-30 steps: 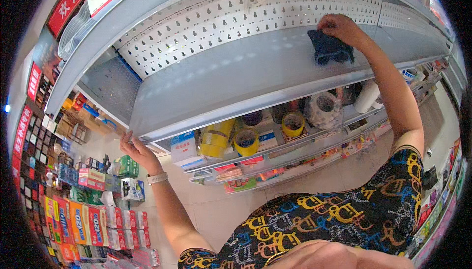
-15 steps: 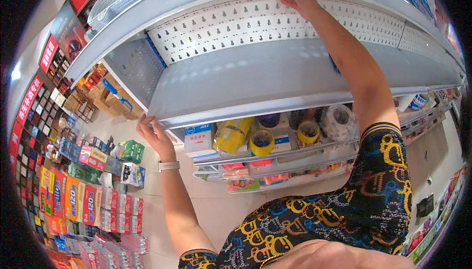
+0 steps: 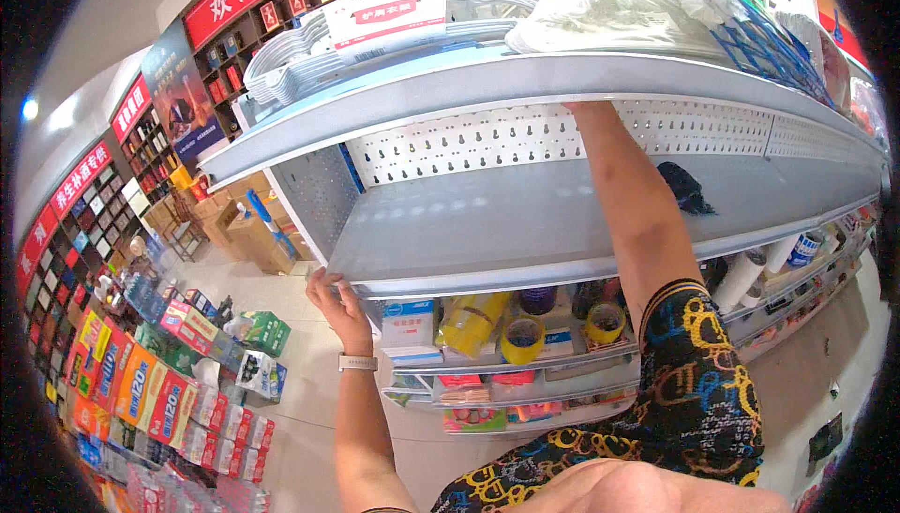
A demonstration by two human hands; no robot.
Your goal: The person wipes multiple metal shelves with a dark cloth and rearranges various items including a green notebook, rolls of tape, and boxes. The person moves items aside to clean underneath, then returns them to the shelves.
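A grey metal shelf board (image 3: pixel 450 222) with a white perforated back panel (image 3: pixel 441 149) is in front of me. My left hand (image 3: pixel 341 311) holds the board's front left corner, fingers bent over the edge. My right arm reaches deep over the board toward the back panel. Only the wrist end of my right hand (image 3: pixel 585 112) shows; its fingers are hidden behind the lip of the upper shelf (image 3: pixel 422 91). On the board, right of my right forearm, lies a crumpled dark cloth (image 3: pixel 684 188).
White hangers (image 3: pixel 291 58) and a plastic-wrapped bundle (image 3: pixel 609 11) sit on the upper shelf. Below the board are yellow tape rolls (image 3: pixel 522 337) and a blue-white box (image 3: pixel 409 327). Cardboard boxes (image 3: pixel 253 236) stand beyond the left side; stacked packages (image 3: pixel 155 386) fill the lower left.
The view has tilted upward, showing more of the upper shelf. My right hand has passed out of sight behind its lip. The dark cloth has come out from behind my arm.
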